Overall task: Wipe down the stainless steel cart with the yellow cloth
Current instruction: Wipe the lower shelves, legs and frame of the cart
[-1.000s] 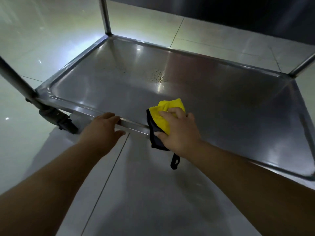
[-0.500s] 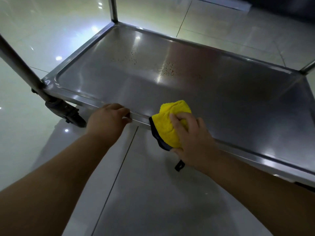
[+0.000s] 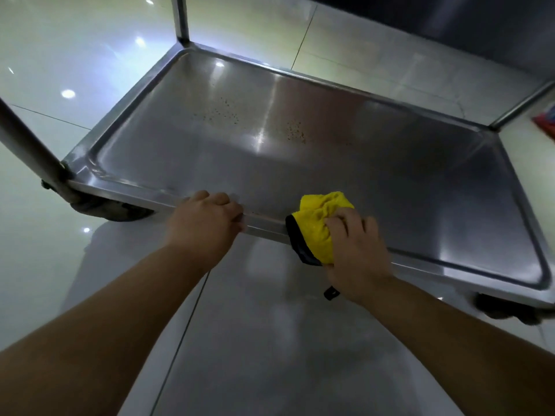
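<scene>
Since 0.5 s ago, the bunched yellow cloth (image 3: 321,226) has been kept gripped by the right hand (image 3: 356,253) on the stainless steel cart (image 3: 390,181)'s near rim, which is clasped by the left hand (image 3: 204,223).

The stainless steel cart (image 3: 375,181) shows its low shelf, a shallow tray with a raised rim and upright posts at the corners; brown specks dot its far middle. The yellow cloth (image 3: 319,223), bunched and dark-edged, drapes over the near rim, right of centre.
</scene>
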